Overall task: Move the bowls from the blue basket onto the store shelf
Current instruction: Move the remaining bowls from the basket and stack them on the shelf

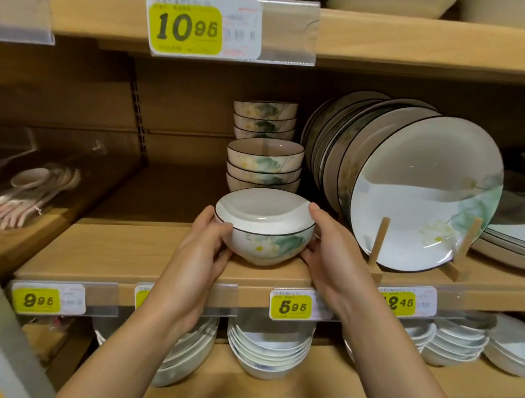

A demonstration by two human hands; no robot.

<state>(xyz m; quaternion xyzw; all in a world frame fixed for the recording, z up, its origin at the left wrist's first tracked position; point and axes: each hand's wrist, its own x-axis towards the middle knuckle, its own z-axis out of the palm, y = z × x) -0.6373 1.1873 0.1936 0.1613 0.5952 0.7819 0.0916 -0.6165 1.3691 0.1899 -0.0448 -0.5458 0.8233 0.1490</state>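
Head view of a wooden store shelf [114, 252], seen from close in front. A person's two bare hands hold one bowl [270, 230] between them. The left grip [204, 248] wraps the bowl's left side, thumb up near the rim. The right grip [330, 258] cups the right side, thumb tip on the rim. Both are grasping the bowl.

The bowl is white inside, with a thin dark rim and a green leaf and pale flower painted outside. Its base is at the shelf board, close to the front edge; whether its weight rests there cannot be told.

Just behind the grip stands a stack of matching bowls [264, 165], with a second stack [264, 119] farther back. Near the right grip, on its right, matching plates [422, 193] lean upright in a wooden stand [379, 241], whose front peg is just beside the fingers. Below the right grip, a yellow price label [290, 306] on the shelf edge reads 5.95. Well left of the left grip lie pale spoons [21, 194].
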